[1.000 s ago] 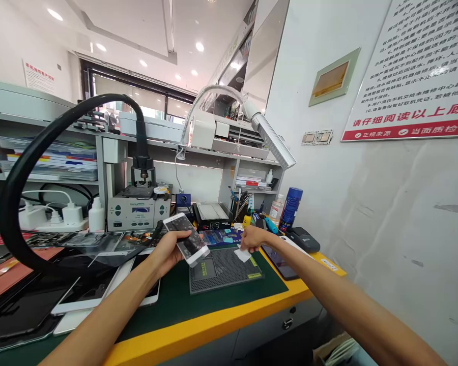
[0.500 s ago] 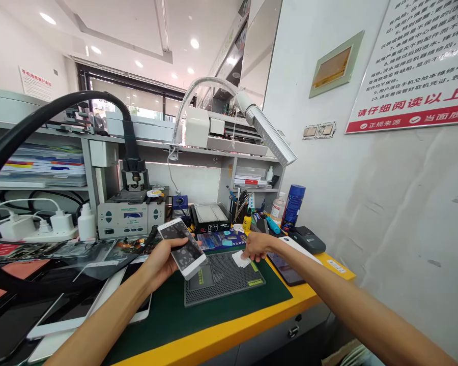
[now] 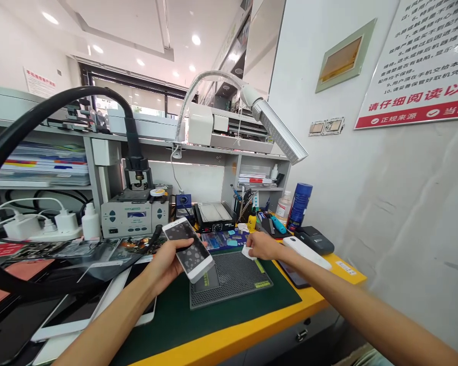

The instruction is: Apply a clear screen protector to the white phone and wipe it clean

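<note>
My left hand (image 3: 168, 264) grips a white smartphone (image 3: 193, 256) by its sides, thumb over the front. The phone is tilted, and pale round spots cover its dark screen. Its lower end hangs over a grey perforated work mat (image 3: 234, 279). My right hand (image 3: 265, 246) pinches a small white piece of tissue or cloth (image 3: 247, 252) at the mat's far right corner, apart from the phone. Fingers hide part of this white piece. Just behind the right hand stands a small yellow bottle (image 3: 252, 222).
At left, a hot-air station (image 3: 135, 217) stands behind several phones and tablets; its black hose (image 3: 34, 109) arches high. A lamp (image 3: 280, 129) overhangs the bench. Toward the right are a blue spray can (image 3: 301, 206), a white device (image 3: 306, 252) and a black case (image 3: 315, 240).
The view has swung slightly, so the bench sits further right and the wall sign is more cut off. My right hand now covers more of the white piece. The phone stays in my left hand.
</note>
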A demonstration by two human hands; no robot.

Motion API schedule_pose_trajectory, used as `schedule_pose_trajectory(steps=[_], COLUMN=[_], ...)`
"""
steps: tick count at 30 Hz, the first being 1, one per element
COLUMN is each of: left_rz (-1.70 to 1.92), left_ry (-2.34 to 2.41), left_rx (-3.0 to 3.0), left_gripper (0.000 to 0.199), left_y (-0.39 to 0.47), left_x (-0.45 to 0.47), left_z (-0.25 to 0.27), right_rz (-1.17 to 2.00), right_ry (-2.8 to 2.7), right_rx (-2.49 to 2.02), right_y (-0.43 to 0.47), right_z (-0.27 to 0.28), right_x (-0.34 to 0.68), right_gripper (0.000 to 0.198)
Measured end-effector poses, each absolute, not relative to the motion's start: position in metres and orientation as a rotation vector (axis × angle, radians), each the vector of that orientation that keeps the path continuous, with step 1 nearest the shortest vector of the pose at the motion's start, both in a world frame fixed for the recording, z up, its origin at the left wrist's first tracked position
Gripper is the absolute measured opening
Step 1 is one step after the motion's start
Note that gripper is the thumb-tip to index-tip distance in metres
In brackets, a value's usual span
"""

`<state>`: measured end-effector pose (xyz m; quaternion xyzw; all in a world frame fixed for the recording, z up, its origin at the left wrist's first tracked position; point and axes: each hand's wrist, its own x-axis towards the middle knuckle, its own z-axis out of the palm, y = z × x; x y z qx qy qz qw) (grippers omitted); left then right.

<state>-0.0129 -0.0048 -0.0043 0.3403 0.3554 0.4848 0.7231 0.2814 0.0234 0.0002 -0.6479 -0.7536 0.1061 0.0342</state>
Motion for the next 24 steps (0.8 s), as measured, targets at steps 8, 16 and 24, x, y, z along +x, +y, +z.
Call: schedule_pose_trajectory(steps=[8, 16, 24], left_rz=[1.085, 1.084, 1.09], left_ry=[0.78, 0.737, 0.782], left_rx=[0.732, 0.731, 0.692], left_gripper=[0.033, 0.034, 0.036], left_y=[-0.007, -0.002, -0.002], left_x=[-0.014, -0.016, -0.018], left_z=[-0.002, -0.005, -0.001], right_rz=[0.164, 0.324, 0.473], right_ry=[-2.475, -2.426, -2.497], right_rx=[-1.673, -1.683, -1.701], right_y=[-0.011, -0.02, -0.006], right_z=[-0.001, 0.019, 0.022], right_x=[0.269, 0.272, 0.268], right_gripper=[0.028, 0.044, 0.048])
